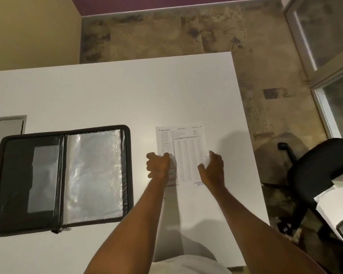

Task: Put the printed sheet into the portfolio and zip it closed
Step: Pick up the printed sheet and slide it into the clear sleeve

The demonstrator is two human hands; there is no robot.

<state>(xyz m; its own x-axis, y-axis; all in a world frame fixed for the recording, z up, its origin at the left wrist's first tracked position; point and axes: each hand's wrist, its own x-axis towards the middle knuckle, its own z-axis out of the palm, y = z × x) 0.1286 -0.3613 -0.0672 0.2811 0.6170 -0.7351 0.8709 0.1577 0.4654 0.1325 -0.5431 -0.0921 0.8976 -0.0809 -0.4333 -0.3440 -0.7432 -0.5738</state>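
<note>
dim warm light, soft blur

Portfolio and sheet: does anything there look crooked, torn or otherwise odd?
Nothing is damaged. The portfolio lies open and slightly askew on the table, and its clear sleeve looks wrinkled. The sheet lies flat with a hand at each side.

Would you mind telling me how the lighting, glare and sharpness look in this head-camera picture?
In the head view, warm dim light casts soft shadows of both arms on the white table; the open portfolio shows patchy glare on its clear sleeve; the printed sheet is too soft to read; the table edges bow from wide-angle distortion.
</note>
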